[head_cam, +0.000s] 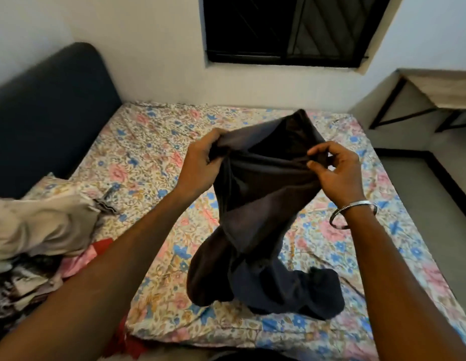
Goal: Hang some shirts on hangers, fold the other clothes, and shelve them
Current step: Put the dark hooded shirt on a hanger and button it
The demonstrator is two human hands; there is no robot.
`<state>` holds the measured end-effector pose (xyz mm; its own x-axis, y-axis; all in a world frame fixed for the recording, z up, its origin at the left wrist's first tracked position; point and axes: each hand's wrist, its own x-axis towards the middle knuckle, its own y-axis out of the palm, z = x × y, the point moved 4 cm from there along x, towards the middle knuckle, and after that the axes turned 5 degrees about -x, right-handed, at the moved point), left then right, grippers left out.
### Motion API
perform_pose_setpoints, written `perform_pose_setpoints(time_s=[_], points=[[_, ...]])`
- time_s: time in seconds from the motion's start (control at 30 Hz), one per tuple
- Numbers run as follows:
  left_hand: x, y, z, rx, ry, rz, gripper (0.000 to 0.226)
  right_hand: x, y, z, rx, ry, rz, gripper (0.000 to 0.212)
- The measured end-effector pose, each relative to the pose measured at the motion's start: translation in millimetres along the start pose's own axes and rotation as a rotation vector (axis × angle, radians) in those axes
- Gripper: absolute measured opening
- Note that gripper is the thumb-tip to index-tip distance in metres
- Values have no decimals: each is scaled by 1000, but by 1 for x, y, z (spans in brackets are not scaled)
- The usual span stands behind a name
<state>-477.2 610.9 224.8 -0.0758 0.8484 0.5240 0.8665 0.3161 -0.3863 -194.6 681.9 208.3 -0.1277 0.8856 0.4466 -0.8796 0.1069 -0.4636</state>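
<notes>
Both forearms nearest, left hand (pixel 200 162) and right hand (pixel 336 170) gripping dark garment (pixel 255 204) over floral bedsheet (pixel 153 142)

The dark garment (pixel 263 204) hung bunched and twisted above the floral bed, its top edge stretched sideways and its lower folds crumpled on the sheet, while a pile of clothes (pixel 41 243) in beige, pink and red lay heaped at left.

Both hands, left hand (pixel 200 162) and right hand (pixel 336 168), hold a dark garment (pixel 263 204) above the flowered bed (pixel 148 142); its lower end rests on the sheet.
</notes>
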Motion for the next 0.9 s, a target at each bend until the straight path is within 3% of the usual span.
perform_pose_setpoints(time_s=[0.1, 0.43, 0.5, 0.57, 0.63, 0.7, 0.77, 0.83, 0.9], points=[[-19, -10, 15, 50, 12, 66, 25, 0, 21, -5, -59, 18, 74, 26], [-31, -30, 15, 21, -112, -72, 30, -25, 88, 3, 100, 56, 212, 37], [-26, -32, 8, 3, -93, -31, 33, -38, 92, 24, 20, -64, 196, 61], [-18, -22, -11, -55, -38, 119, 42, -45, 94, 54, -107, -317, 151, 87], [-14, -7, -24, -47, 11, 304, 51, -45, 104, 76, -137, -466, 246, 98], [-15, 1, -19, -44, 5, 320, 49, -35, 115, 78, -157, -366, 377, 84], [-27, 0, 6, -162, -101, 163, 46, -21, 122, 70, -208, -240, 352, 53], [-53, 4, 39, -280, -252, 57, 66, -11, 130, 63, -189, -153, 357, 38], [-91, 17, 76, -296, -351, 210, 93, -8, 140, 71, -102, -92, 355, 29]])
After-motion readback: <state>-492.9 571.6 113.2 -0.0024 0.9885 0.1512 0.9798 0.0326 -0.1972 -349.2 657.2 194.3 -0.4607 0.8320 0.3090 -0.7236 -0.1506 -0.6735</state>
